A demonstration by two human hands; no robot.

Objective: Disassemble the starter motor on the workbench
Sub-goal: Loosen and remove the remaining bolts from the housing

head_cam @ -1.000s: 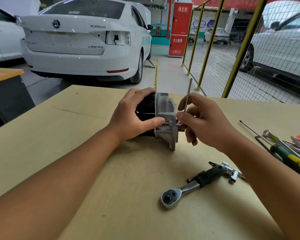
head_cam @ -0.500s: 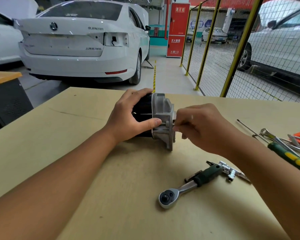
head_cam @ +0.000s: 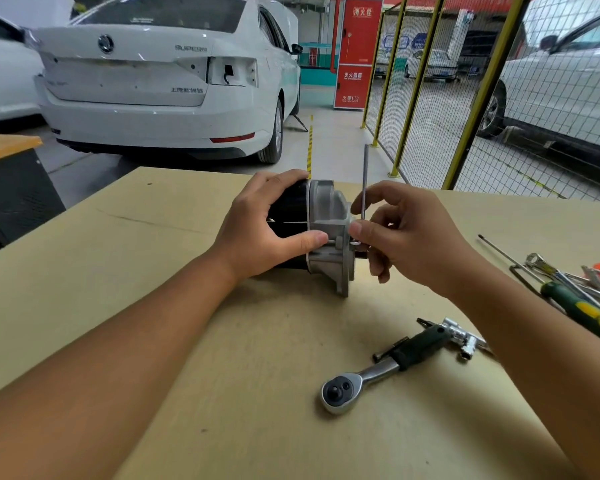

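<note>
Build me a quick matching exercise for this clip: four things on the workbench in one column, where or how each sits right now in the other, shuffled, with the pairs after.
Things
1. starter motor
2. hex key
3. ratchet
4. screwdriver

States
A. lying at the right edge, green and yellow handle
B. pinched by the right hand, long arm pointing up
C. lying free on the bench, nearest the camera
D. steadied on its side by the left hand

Pairs: 1-D, 2-B, 3-C, 4-A
</note>
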